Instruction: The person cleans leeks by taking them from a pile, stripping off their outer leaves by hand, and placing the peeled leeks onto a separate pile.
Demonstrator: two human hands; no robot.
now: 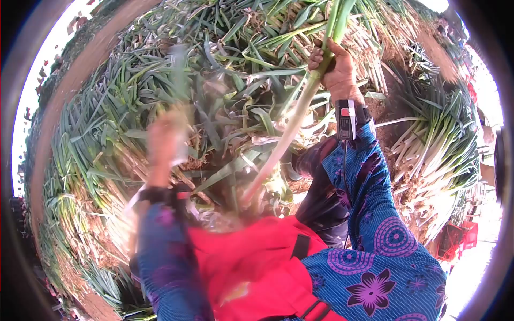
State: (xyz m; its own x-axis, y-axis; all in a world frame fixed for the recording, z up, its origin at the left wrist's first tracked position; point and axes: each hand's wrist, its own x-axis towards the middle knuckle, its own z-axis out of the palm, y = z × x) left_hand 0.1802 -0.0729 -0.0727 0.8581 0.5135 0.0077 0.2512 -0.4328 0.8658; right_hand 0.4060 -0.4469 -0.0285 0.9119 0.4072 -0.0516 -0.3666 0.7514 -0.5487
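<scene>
My right hand is wrapped round a leek near where its leaves turn green. The leek slants down and left, its pale stem reaching towards my lap, with the lower end blurred. Left of it, my left hand is raised over the leaves and smeared by motion. A faint grey-green streak rises above that hand; whether it is a leaf or a tool I cannot make out. Cut leaves and scraps lie between my two hands.
Heaps of leeks surround me, with one pile on the left and a fanned pile on the right. A red crate stands at the far right. A red apron covers my lap.
</scene>
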